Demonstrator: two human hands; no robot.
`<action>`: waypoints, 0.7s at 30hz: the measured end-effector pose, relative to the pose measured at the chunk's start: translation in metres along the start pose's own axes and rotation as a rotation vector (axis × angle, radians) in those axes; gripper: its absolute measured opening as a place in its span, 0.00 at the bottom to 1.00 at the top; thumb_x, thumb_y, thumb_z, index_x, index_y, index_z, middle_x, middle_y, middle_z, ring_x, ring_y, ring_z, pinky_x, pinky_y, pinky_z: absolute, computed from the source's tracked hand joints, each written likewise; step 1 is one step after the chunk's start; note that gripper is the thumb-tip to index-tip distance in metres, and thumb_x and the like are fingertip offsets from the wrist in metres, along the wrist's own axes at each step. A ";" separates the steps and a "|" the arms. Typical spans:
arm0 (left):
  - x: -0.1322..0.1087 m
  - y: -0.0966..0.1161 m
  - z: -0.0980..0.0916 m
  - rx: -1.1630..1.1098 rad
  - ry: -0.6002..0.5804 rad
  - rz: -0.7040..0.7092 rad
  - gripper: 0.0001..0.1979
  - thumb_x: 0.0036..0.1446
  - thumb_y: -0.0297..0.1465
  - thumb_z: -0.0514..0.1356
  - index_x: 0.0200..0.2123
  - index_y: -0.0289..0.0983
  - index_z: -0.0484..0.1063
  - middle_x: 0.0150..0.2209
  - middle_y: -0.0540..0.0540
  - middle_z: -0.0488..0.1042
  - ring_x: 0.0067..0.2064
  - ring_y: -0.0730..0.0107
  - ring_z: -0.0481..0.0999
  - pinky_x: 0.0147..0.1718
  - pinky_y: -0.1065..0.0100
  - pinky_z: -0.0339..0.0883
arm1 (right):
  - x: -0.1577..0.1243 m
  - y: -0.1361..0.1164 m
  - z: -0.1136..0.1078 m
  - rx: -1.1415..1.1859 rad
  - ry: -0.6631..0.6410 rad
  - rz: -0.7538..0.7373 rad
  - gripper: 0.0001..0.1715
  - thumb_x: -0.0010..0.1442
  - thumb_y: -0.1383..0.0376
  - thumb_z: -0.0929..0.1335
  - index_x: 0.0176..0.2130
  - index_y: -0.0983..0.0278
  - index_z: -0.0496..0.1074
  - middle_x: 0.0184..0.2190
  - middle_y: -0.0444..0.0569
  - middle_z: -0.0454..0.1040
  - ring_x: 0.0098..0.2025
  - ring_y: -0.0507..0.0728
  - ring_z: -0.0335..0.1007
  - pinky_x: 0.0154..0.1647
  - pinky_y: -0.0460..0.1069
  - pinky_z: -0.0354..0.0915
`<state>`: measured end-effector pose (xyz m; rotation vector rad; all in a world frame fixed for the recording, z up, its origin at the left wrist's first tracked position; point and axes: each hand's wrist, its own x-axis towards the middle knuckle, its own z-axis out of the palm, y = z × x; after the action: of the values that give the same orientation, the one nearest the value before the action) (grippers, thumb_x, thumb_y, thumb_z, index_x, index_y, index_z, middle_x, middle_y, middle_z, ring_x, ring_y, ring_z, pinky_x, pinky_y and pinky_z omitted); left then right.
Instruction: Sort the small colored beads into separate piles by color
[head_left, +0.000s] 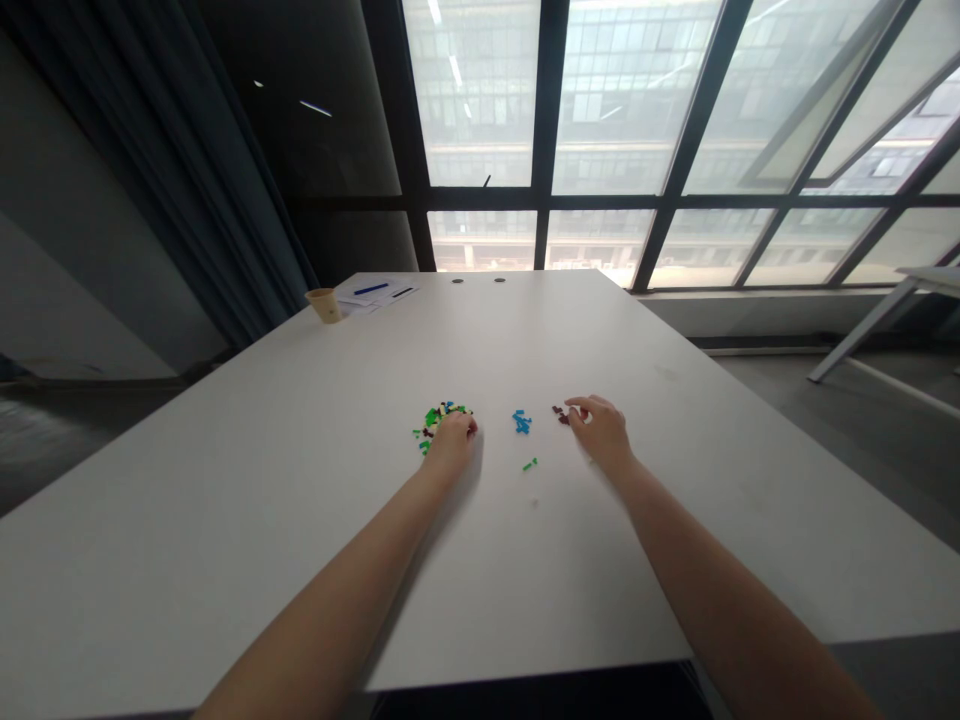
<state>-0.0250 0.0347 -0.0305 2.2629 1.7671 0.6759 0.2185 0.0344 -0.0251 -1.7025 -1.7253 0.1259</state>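
Observation:
My left hand point(451, 442) rests at the right edge of a mixed pile of small building bricks point(433, 416) in green, yellow, blue and dark brown. Its fingers are curled in, and whatever they may hold is hidden. My right hand point(602, 430) is beside a small group of dark brown bricks point(561, 413), index finger stretched out and thumb apart from it, with no piece visible in its grasp. Between the hands lies a cluster of blue bricks point(521, 422). Closer to me are a few green bricks point(529, 465) and a small whitish piece point(534, 502).
All of this lies on a long white table point(525, 340). Toward its far left stand a paper cup point(325, 306) and some papers point(375, 293) with a blue pen point(371, 289) on top. Two dark round cable holes point(457, 281) are near the far edge, before the windows.

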 end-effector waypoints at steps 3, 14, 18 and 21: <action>0.000 -0.002 0.000 -0.070 0.009 -0.011 0.09 0.45 0.21 0.49 0.26 0.35 0.67 0.31 0.43 0.71 0.36 0.65 0.69 0.39 0.65 0.62 | 0.002 0.004 -0.001 0.021 0.037 0.008 0.14 0.51 0.65 0.61 0.34 0.60 0.75 0.24 0.45 0.68 0.32 0.53 0.63 0.36 0.47 0.55; 0.000 0.012 0.010 -1.179 -0.017 -0.260 0.13 0.38 0.28 0.63 0.31 0.35 0.65 0.28 0.49 0.72 0.33 0.71 0.73 0.37 0.64 0.68 | -0.003 -0.002 0.004 -0.001 0.007 -0.027 0.12 0.51 0.65 0.62 0.32 0.58 0.75 0.26 0.45 0.70 0.33 0.54 0.63 0.36 0.49 0.54; -0.005 0.026 0.010 -1.367 -0.026 -0.311 0.16 0.35 0.30 0.66 0.29 0.34 0.65 0.26 0.50 0.72 0.30 0.74 0.73 0.38 0.65 0.68 | -0.007 -0.008 0.004 0.022 0.006 -0.071 0.12 0.51 0.66 0.63 0.32 0.58 0.75 0.27 0.45 0.70 0.35 0.55 0.63 0.37 0.49 0.53; -0.007 0.034 0.007 -1.380 0.003 -0.252 0.16 0.36 0.30 0.66 0.29 0.34 0.65 0.25 0.52 0.72 0.29 0.76 0.72 0.36 0.66 0.69 | -0.011 -0.015 0.002 0.061 0.019 -0.186 0.11 0.52 0.66 0.63 0.33 0.58 0.74 0.27 0.45 0.70 0.35 0.55 0.63 0.39 0.50 0.53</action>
<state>0.0066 0.0201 -0.0243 1.0575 0.9323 1.2668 0.2040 0.0233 -0.0233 -1.4873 -1.8366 0.0768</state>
